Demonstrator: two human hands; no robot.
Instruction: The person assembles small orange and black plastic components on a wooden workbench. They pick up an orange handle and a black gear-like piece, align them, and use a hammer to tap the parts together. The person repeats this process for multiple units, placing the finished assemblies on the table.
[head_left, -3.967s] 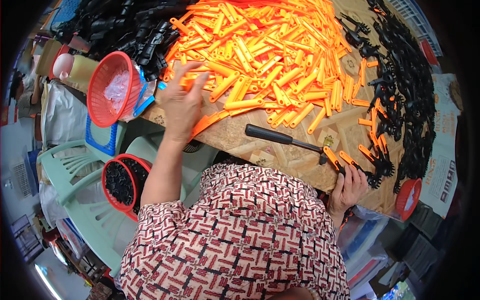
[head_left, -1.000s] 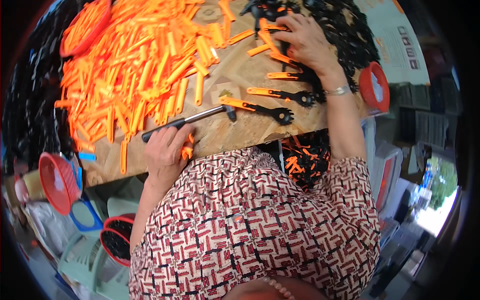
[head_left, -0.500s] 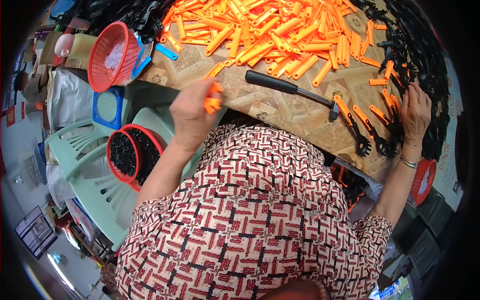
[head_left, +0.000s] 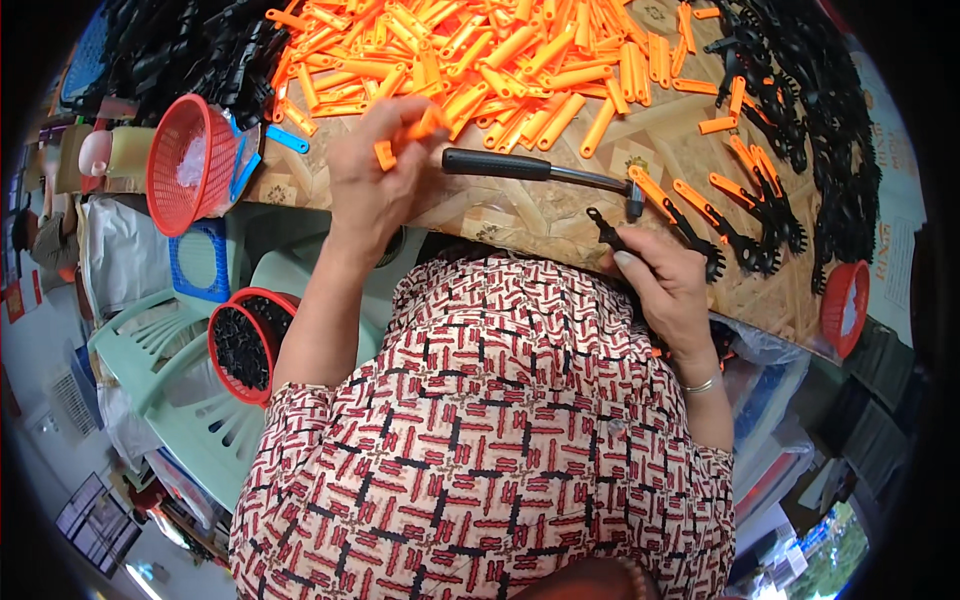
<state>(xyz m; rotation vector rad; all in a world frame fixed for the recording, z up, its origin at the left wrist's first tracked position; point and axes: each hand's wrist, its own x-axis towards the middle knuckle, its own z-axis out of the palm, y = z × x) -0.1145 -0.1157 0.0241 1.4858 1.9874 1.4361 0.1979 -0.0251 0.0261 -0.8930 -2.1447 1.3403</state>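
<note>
Holding orange handles point(head_left: 428, 124), the left grip point(head_left: 370, 170) could bump the nearby hammer point(head_left: 510, 165) if it swings low over the counter point(head_left: 560, 212); the right grip point(head_left: 668, 285) pinches 1 black plastic piece point(head_left: 605, 230) near its edge.

The long orange plastic handles point(head_left: 515, 47) look smooth and slightly glossy, the straight black hammer grip point(head_left: 495, 164) appears matt and textured, its slim grey shaft point(head_left: 590, 179) seems shiny metal, and the red-patterned garment point(head_left: 480, 400) is matt cloth.

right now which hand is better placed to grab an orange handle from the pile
Probably the left hand: it is near the pile of orange handles, though it holds orange pieces. The right hand is farther off, holding a black part.
</note>
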